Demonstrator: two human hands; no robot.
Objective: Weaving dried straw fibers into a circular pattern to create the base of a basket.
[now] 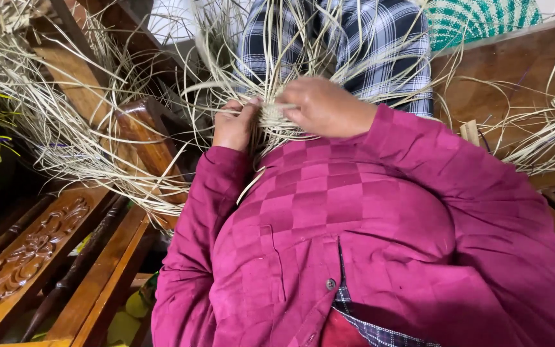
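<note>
A small woven piece of pale straw strips (273, 117) sits on my lap, with long loose strands fanning out over my checked skirt (354, 38). My left hand (234, 123) pinches the piece at its left side. My right hand (325, 106) covers its right side, fingers curled onto the weave. Both sleeves are magenta. The centre of the weave is mostly hidden between my hands.
Heaps of loose straw strips (52, 122) lie to the left over carved wooden furniture (27, 254). More strips (541, 138) lie on the wooden surface at right. A green and white woven item (483, 19) rests at top right.
</note>
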